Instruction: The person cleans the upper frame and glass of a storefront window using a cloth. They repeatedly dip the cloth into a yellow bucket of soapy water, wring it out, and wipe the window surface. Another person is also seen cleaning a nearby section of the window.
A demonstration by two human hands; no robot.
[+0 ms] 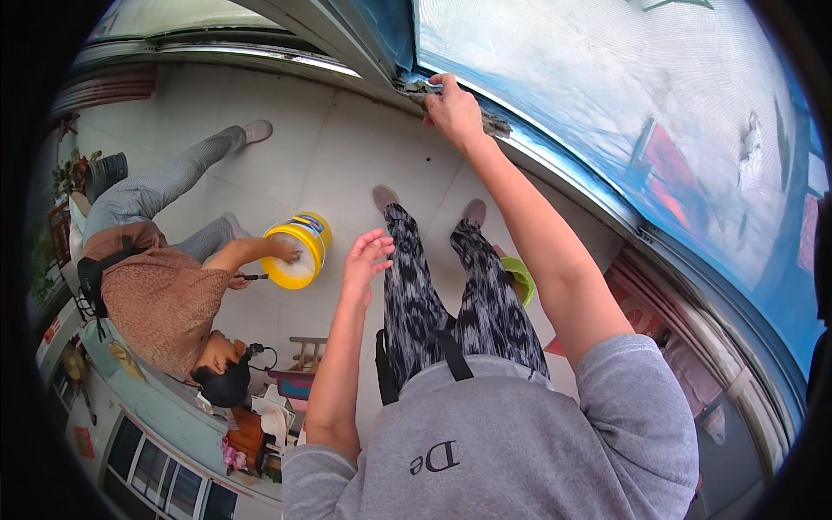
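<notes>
My right hand [453, 110] reaches up to the bottom track of a window frame and grips a dirty grey cloth [495, 123] that lies along the track. Beside it rises a window screen [559, 71] with a blue edge. My left hand [368, 259] is raised over the floor in front of my left leg, its fingers loosely apart and holding nothing. Left of that hand, a yellow bucket [291, 284] with whitish, sudsy water stands on the floor. A co-worker's hand [284, 251] is in the bucket, while their other hand [239, 281] holds a dark handle.
At the left a co-worker [153, 292] bends over the bucket. A green container [522, 278] stands beside my right leg. Near the co-worker's head are a wooden stool [308, 348] and a basin [294, 385]. Gathered curtains [676, 331] hang at the right.
</notes>
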